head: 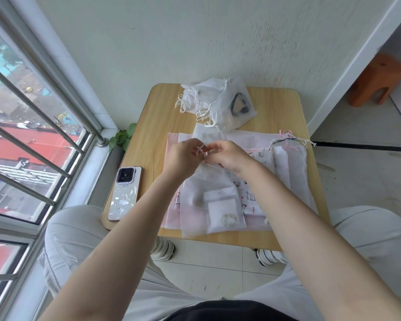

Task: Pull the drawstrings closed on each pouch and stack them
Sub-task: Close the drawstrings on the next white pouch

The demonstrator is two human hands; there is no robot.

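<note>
Two hands meet above the middle of the surface (148, 126): left hand (183, 154) and right hand (227, 156) each pinch the white drawstrings (202, 150) between them. Their sheer white pouch (195, 181) hangs just below the grip, long axis running toward the person, mouth pointing away.

phone (125, 193) on wooden table (285, 117), orange stool (375, 81), plant (123, 136)
</note>
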